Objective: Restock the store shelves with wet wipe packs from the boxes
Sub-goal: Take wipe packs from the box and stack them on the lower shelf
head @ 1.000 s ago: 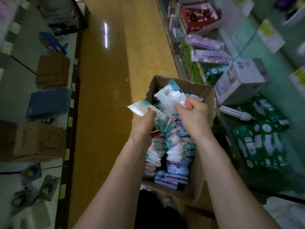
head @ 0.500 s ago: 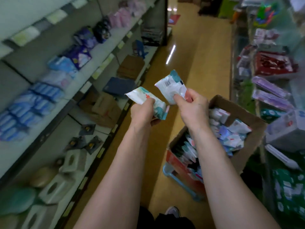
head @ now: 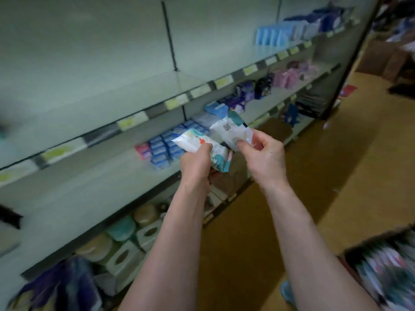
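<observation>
Our left hand (head: 197, 163) wraps round the middle of 1 floral pack (head: 190, 141), thumb across its face, with both ends sticking out past the fist. Our right hand (head: 262, 153) pinches 1 barcode pack (head: 226, 133) by its lower corner between thumb and fingertips, a slighter hold on slick film. The 2 packs are close together; we cannot tell whether their edges touch. Both hang in the air in front of the middle shelf (head: 89, 187), just this side of the rows of blue packs (head: 161, 151) standing on it. The box (head: 359, 244) of further packs sits low at our right, blurred.

We judge the weak point to be the right-hand pinch: a soft wrapper held by 1 corner may slide free as we reach in. Pushing in too fast beside the blue rows could topple them, and a drooping pack end could catch on the shelf lip.
</observation>
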Available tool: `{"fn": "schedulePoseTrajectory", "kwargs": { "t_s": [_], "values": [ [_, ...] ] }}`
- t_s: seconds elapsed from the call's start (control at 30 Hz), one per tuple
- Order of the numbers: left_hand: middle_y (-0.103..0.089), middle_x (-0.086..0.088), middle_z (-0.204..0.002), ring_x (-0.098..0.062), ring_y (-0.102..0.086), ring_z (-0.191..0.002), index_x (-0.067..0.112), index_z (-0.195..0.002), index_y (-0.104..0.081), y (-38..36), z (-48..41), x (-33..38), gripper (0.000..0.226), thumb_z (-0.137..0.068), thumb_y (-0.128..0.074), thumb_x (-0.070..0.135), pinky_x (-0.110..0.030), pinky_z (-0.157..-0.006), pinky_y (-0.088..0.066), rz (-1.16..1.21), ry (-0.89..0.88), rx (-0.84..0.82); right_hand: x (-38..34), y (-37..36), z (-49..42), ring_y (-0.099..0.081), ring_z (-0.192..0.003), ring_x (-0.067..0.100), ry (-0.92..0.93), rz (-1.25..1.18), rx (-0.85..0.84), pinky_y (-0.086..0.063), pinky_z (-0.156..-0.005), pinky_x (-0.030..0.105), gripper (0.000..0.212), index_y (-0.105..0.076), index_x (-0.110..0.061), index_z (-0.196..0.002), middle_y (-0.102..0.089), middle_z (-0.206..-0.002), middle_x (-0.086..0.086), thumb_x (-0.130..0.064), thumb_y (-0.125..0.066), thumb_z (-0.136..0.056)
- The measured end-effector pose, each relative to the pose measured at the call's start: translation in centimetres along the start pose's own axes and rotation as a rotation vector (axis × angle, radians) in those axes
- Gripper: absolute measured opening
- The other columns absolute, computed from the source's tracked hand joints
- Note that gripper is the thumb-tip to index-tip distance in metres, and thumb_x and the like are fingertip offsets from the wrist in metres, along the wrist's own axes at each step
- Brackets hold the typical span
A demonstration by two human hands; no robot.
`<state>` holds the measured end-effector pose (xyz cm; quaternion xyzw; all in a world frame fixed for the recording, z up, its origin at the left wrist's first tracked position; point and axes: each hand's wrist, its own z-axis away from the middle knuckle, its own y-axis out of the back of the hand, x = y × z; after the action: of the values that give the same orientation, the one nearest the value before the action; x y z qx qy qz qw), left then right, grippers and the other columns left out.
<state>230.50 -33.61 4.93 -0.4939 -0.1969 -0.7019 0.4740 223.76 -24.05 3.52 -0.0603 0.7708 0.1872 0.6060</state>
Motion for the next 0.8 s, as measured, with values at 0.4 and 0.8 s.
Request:
{"fn": "schedulePoseTrajectory", "kwargs": {
  "t_s": [0.4,0.8],
  "values": [
    [-0.069,-0.009,-0.105,-0.022,-0.067,-0.085,0.012,-0.116,-0.06,20.4,-4.3,9.9,0.025,-0.091,-0.059,0.018,-0.024,-0.049,-0.051,0.218,-0.174,0.285,-8.6,-21.9,3.3,-0.056,-0.087,-0.006,0.207,-0.112,-0.304,-0.043,-0.072,0.002,0.027,-0.066,-0.029,-0.112,-0.059,-0.108,-0.004,-0.017,-0.068,-0.088],
    [-0.069,-0.013,-0.104,-0.029,-0.066,-0.091,0.012,-0.113,-0.059,29.5,-10.0,17.6,0.022,-0.092,-0.062,0.018,-0.035,-0.068,-0.057,0.398,-0.323,0.546,-13.8,-36.8,-0.1,-0.061,-0.099,0.009,0.336,-0.23,-0.602,-0.051,-0.087,0.02,0.027,-0.069,-0.03,-0.104,-0.064,-0.107,-0.007,-0.009,-0.063,-0.089]
  ]
}}
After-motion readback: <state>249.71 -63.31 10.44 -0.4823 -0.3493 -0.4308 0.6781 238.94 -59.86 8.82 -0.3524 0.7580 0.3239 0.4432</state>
